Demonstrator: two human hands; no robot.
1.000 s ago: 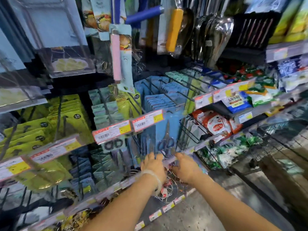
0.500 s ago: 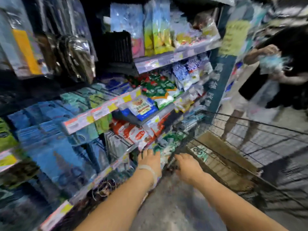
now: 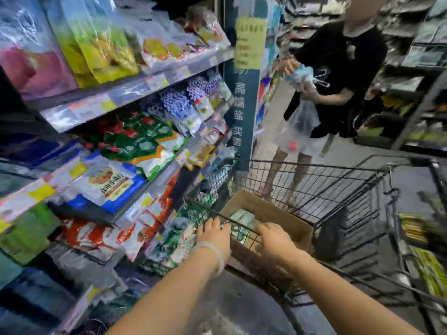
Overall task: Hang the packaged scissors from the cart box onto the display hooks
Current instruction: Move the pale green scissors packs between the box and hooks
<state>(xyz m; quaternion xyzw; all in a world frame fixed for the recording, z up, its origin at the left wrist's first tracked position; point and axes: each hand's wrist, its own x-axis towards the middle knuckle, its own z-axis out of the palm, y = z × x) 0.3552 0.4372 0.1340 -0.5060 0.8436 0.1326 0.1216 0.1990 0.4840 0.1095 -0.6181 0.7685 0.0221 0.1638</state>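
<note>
Hands (image 3: 244, 234) empty, fingers loose, at cart rim (image 3: 314, 165) over box (image 3: 273, 213); risk: snagging wire w/ packs (image 3: 242, 220).

- We reach both bare forearms forward and downward, side by side, the two hands near each other but apart.
- Our left hand (image 3: 214, 234) lies palm down with the fingers stretched out straight and close together, holding nothing we can see.
- A pale band circles our left wrist.
- Our right hand (image 3: 274, 239) is palm down too, knuckles up, its fingers bent downward at the tips; blur hides whether they grip anything.
- Our right wrist is bare.
</note>
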